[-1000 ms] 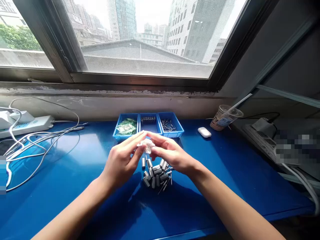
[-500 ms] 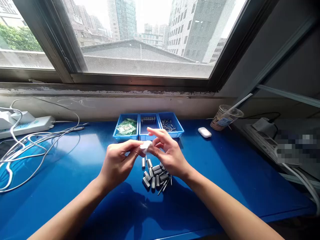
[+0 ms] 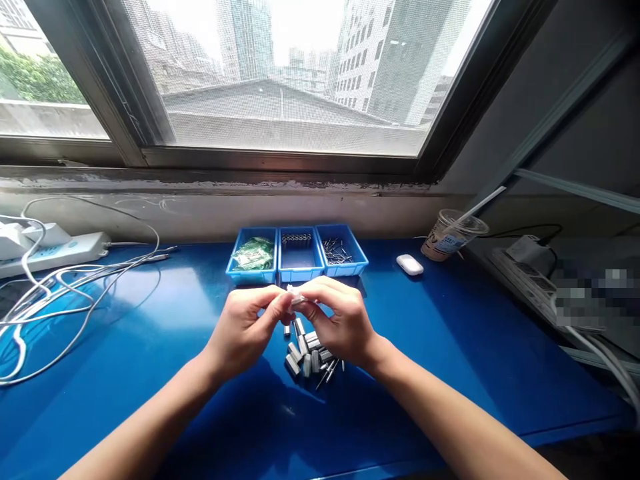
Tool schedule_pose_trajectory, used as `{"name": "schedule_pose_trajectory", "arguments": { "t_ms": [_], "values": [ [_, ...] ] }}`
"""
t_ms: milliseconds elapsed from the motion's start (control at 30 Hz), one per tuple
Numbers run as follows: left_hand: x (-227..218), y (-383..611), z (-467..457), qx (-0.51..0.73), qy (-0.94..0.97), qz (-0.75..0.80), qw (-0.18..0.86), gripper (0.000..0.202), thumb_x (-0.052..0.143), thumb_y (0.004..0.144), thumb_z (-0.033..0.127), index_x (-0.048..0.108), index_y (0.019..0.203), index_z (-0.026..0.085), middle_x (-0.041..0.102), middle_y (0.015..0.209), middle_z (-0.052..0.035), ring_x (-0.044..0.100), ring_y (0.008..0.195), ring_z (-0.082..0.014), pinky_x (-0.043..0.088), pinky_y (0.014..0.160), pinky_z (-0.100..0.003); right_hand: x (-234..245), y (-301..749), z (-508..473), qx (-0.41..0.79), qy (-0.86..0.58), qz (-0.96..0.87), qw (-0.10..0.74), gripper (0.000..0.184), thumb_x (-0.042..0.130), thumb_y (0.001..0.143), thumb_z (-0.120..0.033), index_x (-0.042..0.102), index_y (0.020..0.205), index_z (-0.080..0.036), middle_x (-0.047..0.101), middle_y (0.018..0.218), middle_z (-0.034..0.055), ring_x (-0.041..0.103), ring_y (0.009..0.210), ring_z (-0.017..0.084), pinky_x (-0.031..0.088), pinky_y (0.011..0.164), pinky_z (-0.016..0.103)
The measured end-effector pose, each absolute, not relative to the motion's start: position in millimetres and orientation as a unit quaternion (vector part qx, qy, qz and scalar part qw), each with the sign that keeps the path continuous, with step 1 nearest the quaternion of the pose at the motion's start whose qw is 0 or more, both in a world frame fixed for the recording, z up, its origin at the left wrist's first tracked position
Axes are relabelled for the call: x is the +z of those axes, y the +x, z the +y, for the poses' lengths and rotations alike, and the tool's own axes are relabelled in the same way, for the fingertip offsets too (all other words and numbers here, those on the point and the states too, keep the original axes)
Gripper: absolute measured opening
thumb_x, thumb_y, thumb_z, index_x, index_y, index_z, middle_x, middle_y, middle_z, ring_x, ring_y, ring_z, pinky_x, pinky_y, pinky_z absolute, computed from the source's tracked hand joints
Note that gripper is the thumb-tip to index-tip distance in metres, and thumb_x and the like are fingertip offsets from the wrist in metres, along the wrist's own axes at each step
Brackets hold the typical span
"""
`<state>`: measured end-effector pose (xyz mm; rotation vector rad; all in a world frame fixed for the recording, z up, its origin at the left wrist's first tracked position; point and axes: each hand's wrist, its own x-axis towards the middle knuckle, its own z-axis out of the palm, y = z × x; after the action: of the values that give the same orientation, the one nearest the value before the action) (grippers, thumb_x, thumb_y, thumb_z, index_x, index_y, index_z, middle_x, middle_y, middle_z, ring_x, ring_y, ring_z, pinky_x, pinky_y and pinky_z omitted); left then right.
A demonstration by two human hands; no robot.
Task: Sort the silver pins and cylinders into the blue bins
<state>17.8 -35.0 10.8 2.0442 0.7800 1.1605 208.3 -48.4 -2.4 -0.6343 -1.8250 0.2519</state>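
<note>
Between the fingertips of both hands is a small white crumpled piece (image 3: 296, 298), paper or thin plastic, I cannot tell which. My left hand (image 3: 243, 330) pinches its left side with thumb and forefinger. On the other side my right hand (image 3: 345, 323) is closed on it too, thumb below and fingers above. Under the hands, on the blue table, lies a loose pile of grey hexagonal metal pieces (image 3: 302, 345). Several thin metal pins, like blind rivets (image 3: 329, 373), lie at its right. My right hand covers part of the pile.
Behind the hands stand three blue bins: one with green packets (image 3: 254, 253), a middle bin (image 3: 301, 272) with small metal cylinders at its back, one with dark pins (image 3: 337, 252). A white case (image 3: 409, 265) and plastic cup (image 3: 447, 235) stand right; cables (image 3: 75, 293) lie left.
My right hand's raised fingers have come down and closed on the white piece, uncovering the middle bin. Less of the white piece shows now between the fingertips.
</note>
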Motion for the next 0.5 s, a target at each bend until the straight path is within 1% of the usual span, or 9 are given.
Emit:
{"name": "schedule_pose_trajectory", "arguments": {
  "t_ms": [67, 167, 233, 333, 500],
  "values": [
    [11.5, 18.8, -37.1, 0.436, 0.799, 0.278, 0.307, 0.032, 0.054, 0.106, 0.026, 0.073, 0.083, 0.015, 0.072, 0.073, -0.0004, 0.067, 0.065, -0.0107, 0.052, 0.063, -0.018, -0.4, 210.3, -49.9, 0.085, -0.293, -0.776, 0.552, 0.007, 0.065, 0.100, -0.017, 0.072, 0.099, -0.020, 0.078, 0.088, 0.0064, 0.072, 0.078, 0.018, 0.059, 0.072, 0.031],
    [11.8, 18.4, -38.9, 0.436, 0.822, 0.256, 0.263, 0.018, 0.059, 0.103, 0.021, 0.074, 0.094, 0.016, 0.074, 0.081, -0.0011, 0.067, 0.069, -0.0114, 0.053, 0.067, -0.019, 0.6, 212.8, -51.8, 0.062, -0.322, -0.781, 0.532, 0.011, 0.064, 0.100, -0.021, 0.067, 0.090, -0.020, 0.076, 0.082, 0.0064, 0.067, 0.070, 0.017, 0.054, 0.066, 0.032],
    [11.7, 16.9, -38.3, 0.437, 0.833, 0.241, 0.240, 0.014, 0.061, 0.102, 0.019, 0.073, 0.094, 0.016, 0.075, 0.083, -0.0023, 0.067, 0.069, -0.0122, 0.053, 0.068, -0.020, 0.0, 213.0, -52.7, 0.053, -0.327, -0.782, 0.528, 0.014, 0.063, 0.099, -0.022, 0.063, 0.086, -0.021, 0.073, 0.077, 0.0050, 0.063, 0.065, 0.016, 0.050, 0.062, 0.031],
    [12.0, 14.5, -36.5, 0.430, 0.846, 0.216, 0.229, 0.015, 0.059, 0.103, 0.017, 0.071, 0.094, 0.015, 0.074, 0.083, -0.0036, 0.065, 0.069, -0.0130, 0.052, 0.066, -0.022, -1.4, 211.1, -54.0, 0.049, -0.318, -0.778, 0.539, 0.015, 0.064, 0.098, -0.021, 0.060, 0.084, -0.021, 0.070, 0.073, 0.0032, 0.059, 0.062, 0.014, 0.047, 0.058, 0.029],
    [12.5, 13.9, -34.9, 0.430, 0.853, 0.190, 0.226, 0.016, 0.058, 0.103, 0.014, 0.068, 0.091, 0.016, 0.071, 0.081, -0.0040, 0.063, 0.069, -0.0133, 0.052, 0.066, -0.022, -1.0, 206.5, -59.0, 0.078, -0.309, -0.762, 0.565, 0.019, 0.064, 0.098, -0.019, 0.057, 0.081, -0.022, 0.065, 0.069, 0.0003, 0.056, 0.059, 0.012, 0.046, 0.057, 0.027]
  ]
}}
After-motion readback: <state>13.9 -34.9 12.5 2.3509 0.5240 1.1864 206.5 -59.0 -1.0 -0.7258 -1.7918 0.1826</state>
